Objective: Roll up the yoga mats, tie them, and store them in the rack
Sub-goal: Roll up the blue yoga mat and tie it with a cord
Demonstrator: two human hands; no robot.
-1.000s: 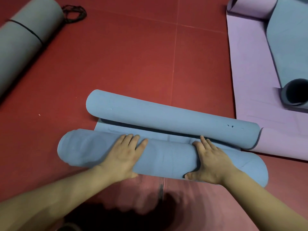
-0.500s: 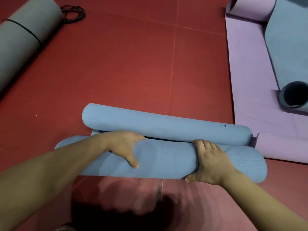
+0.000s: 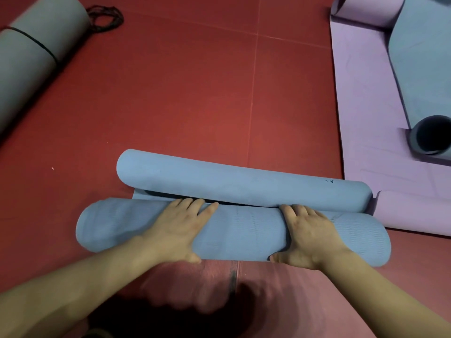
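A blue yoga mat lies across the red floor in front of me. Its near part is a thick roll point(image 3: 239, 230), and its far end curls up into a loose tube point(image 3: 244, 186) right behind. Only a thin strip of flat mat shows between them. My left hand point(image 3: 178, 230) lies flat on top of the roll left of centre, fingers reaching over to the far side. My right hand point(image 3: 310, 235) presses on the roll right of centre, thumb down on the near side.
A grey rolled mat point(image 3: 31, 59) tied with a black band lies at the top left, with a black cord point(image 3: 105, 18) beside it. On the right is a spread purple mat point(image 3: 361, 106) with a curled end point(image 3: 415, 211); a grey-blue, partly rolled mat point(image 3: 419, 57) lies on it.
The roll has turned forward toward the curled far end, narrowing the flat strip. My left hand shifted its hold and now lies flat on top; the right hand stayed on the roll.
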